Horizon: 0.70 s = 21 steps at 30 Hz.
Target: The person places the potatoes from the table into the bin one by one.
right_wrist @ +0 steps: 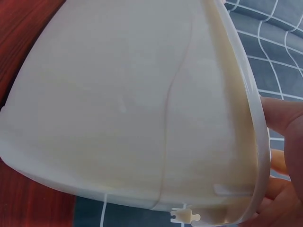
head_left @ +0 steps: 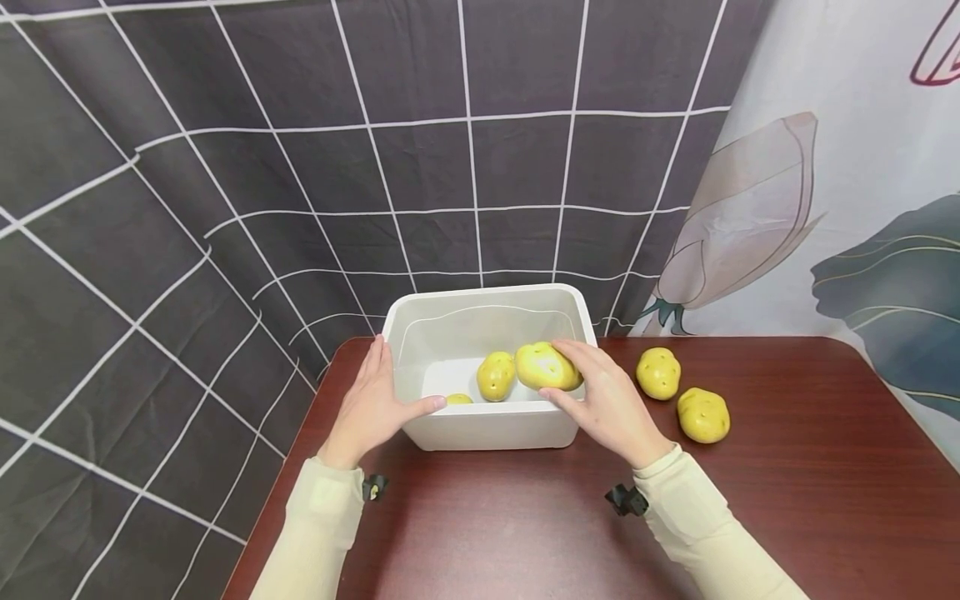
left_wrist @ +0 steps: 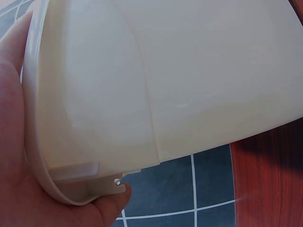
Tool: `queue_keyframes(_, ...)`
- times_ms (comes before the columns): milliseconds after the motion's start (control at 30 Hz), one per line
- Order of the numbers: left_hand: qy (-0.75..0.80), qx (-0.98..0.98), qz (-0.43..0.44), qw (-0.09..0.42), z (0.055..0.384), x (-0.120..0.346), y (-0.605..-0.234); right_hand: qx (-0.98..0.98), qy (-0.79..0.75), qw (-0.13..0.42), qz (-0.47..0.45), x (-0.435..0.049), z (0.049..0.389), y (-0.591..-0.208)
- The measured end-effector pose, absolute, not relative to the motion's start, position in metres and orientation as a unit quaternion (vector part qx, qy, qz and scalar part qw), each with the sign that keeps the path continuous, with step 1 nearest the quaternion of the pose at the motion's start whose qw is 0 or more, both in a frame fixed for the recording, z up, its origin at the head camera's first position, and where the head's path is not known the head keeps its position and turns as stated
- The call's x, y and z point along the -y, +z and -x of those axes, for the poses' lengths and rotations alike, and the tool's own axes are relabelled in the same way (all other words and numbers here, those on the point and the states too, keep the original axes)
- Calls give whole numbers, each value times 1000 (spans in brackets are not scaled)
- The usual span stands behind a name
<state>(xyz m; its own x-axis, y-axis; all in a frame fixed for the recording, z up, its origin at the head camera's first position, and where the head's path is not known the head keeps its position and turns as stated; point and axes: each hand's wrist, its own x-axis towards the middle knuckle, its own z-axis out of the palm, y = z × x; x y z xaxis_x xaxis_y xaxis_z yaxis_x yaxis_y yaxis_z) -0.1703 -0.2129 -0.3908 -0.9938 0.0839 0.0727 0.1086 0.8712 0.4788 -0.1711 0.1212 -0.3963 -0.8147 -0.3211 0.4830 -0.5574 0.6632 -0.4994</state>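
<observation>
A white plastic bin (head_left: 491, 427) stands on the table near its back edge. My left hand (head_left: 369, 412) grips its left front corner, thumb over the front rim and fingers along the left side; the left wrist view shows this hand (left_wrist: 14, 156) around the rim. My right hand (head_left: 611, 404) holds a yellow potato (head_left: 546, 367) between thumb and fingers, over the right part of the bin. Inside lie another potato (head_left: 496, 377) and a third (head_left: 458, 399), mostly hidden behind the front wall. In the right wrist view the bin's wall hides the held potato.
Two more potatoes, one farther back (head_left: 658, 373) and one nearer (head_left: 703, 415), lie on the dark red table (head_left: 810, 467) right of the bin. A dark curtain with white grid lines (head_left: 420, 167) hangs behind and to the left, a flowered one (head_left: 757, 233) at the right.
</observation>
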Motion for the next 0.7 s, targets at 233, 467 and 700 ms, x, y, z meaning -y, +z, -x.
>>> queue_keyframes(233,-251,967,48,25,170,213,-391,892,330,180,-252,-121,172,-396)
queue_keyframes(467,-248,967,48,25,170,213,-392,893,330,175,-253,-122,173,-396)
queue_keyframes(700,-248,967,48,25,171,213,-391,891,334,174,-253,-122,172,-397)
